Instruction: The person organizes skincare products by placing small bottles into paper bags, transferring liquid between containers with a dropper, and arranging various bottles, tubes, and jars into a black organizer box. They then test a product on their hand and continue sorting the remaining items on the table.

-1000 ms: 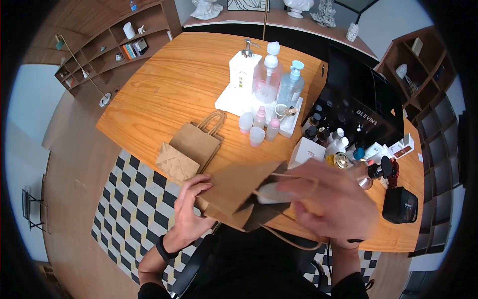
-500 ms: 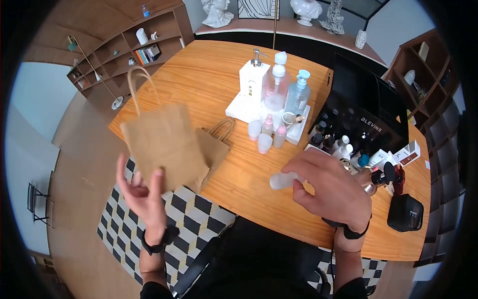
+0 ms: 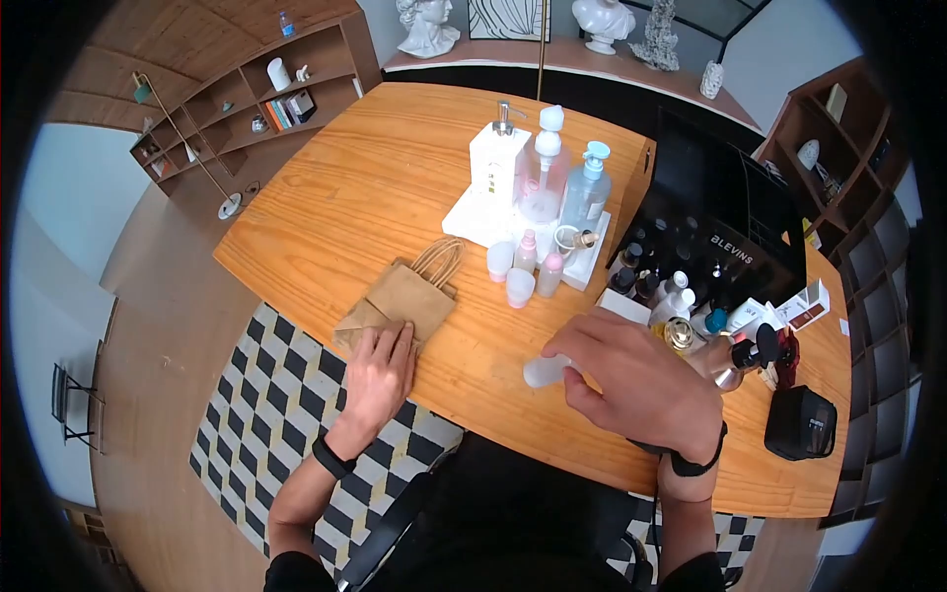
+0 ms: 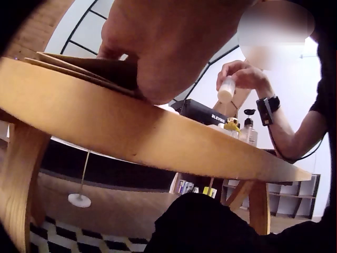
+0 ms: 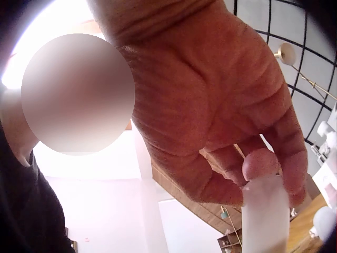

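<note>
Folded brown paper bags [image 3: 419,301] with twisted handles lie stacked flat at the table's front left edge. On the top bag rest the fingers of my left hand [image 3: 379,377], stretched forward over its lower part. In the left wrist view the bags [image 4: 79,71] show edge-on beneath that hand. My right hand [image 3: 643,390] pinches a small frosted white bottle [image 3: 543,372] above the table, thumb against its upper end. The right wrist view shows this bottle [image 5: 266,219] close up, its lower end cut off by the frame.
Small pink-and-white bottles [image 3: 526,250] stand before a white tray [image 3: 466,219] with pump bottles. At right are a black box [image 3: 725,212], several cosmetics bottles, a white box [image 3: 623,306] and a black zip case [image 3: 801,422]. The wooden table [image 3: 326,197] has a rounded front edge.
One second ago my right hand had the bottle at the opened paper bag's mouth. The bag was then lifted away in my left hand, and now lies flat on the stack. The bottle remains pinched.
</note>
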`<state>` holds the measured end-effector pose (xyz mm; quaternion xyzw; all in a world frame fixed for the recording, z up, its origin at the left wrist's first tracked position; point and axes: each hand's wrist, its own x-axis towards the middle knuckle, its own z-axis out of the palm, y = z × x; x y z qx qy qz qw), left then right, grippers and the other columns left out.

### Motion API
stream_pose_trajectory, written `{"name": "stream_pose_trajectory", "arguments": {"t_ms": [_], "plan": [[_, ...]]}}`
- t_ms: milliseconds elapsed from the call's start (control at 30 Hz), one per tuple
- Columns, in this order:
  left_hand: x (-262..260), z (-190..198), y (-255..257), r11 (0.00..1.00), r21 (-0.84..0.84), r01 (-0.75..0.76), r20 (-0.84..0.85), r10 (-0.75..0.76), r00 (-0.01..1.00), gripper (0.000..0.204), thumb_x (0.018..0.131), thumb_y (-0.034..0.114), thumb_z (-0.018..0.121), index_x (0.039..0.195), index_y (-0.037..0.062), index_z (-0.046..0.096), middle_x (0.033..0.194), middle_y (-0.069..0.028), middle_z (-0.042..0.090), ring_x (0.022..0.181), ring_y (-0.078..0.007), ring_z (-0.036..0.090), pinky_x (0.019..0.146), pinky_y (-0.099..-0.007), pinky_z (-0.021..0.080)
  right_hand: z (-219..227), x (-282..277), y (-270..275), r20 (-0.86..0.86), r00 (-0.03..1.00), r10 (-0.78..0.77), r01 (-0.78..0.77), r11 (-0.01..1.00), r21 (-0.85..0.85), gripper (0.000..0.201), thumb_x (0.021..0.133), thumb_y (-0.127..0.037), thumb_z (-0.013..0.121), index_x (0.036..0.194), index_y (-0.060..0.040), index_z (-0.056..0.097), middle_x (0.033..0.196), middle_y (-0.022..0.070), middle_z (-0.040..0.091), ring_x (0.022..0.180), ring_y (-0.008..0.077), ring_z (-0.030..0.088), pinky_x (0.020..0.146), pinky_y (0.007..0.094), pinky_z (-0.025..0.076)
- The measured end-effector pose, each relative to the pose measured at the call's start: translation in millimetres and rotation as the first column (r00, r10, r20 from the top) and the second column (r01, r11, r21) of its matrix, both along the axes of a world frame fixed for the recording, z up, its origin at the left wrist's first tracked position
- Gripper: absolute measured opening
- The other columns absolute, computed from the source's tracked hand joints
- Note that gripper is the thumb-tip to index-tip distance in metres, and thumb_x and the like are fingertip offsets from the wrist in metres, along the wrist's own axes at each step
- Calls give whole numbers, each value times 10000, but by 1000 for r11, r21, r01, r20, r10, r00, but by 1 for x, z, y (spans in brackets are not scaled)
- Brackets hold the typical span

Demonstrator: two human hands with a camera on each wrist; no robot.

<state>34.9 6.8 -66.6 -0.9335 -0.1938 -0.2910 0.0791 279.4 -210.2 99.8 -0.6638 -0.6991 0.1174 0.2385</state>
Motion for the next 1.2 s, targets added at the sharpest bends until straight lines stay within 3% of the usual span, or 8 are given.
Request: {"name": "stream_pose_trajectory", "arguments": {"t_ms": [100,167,200,300,333,433,767,1200], "plan": [[0,9,2,983,-183,-23,31,29,999,357,854,190,823,1132,-28,768,1125,-124,712,1030,-311,623,942,-458,545,-5,2,2,-13,1000,-4,4,1000,-3,197,903,-67,651,1086,5,662,981,158,649,992,350,645,876,451,548],[-3,15,6,993,-113,-11,-12,9,1000,420,825,302,863,1118,11,789,1203,-175,697,1197,-377,585,1148,-612,414,-5,5,3,-17,1000,-7,7,1000,13,203,902,-67,652,1093,0,662,979,160,647,986,353,645,875,453,547],[-4,9,9,986,-120,-115,-72,107,992,586,804,426,870,1256,72,749,1460,-246,558,1391,-429,463,1244,-701,221,-4,5,2,-18,1000,-17,17,1000,20,204,902,-66,651,1095,-1,663,978,163,645,982,356,643,874,455,546],[-5,3,13,933,-250,-257,-96,240,966,823,749,470,902,1447,129,631,1605,-310,384,1421,-495,417,1235,-700,223,-3,7,-1,13,998,-55,55,998,23,206,901,-62,650,1098,-2,663,981,165,645,979,361,641,874,461,543],[-6,2,16,897,-345,-277,-137,244,960,1055,724,515,910,1600,137,461,1684,-340,249,1444,-509,397,1233,-657,243,-4,7,-1,40,997,-70,69,997,30,207,900,-59,650,1099,-2,661,986,165,648,980,363,640,875,465,542],[-7,10,17,872,-353,-340,-211,280,937,1134,769,514,885,1682,151,317,1716,-315,203,1500,-482,347,1234,-611,290,-15,4,8,67,993,-94,95,996,2,181,899,-62,662,1063,13,650,1004,171,645,998,370,640,882,474,543],[-8,17,20,828,-417,-374,-283,273,919,1044,795,628,807,1621,98,451,1547,-307,414,1424,-441,400,1201,-527,307,-77,-11,62,293,955,-55,12,989,146,255,858,-12,692,1088,49,602,1076,236,588,1000,436,640,855,500,565],[-11,20,28,835,-451,-315,-222,237,946,989,788,579,808,1586,80,504,1482,-321,453,1355,-438,428,1142,-494,336,-96,-18,135,381,912,-151,36,956,292,188,816,63,657,994,48,596,989,207,614,945,392,675,755,480,587]]}}
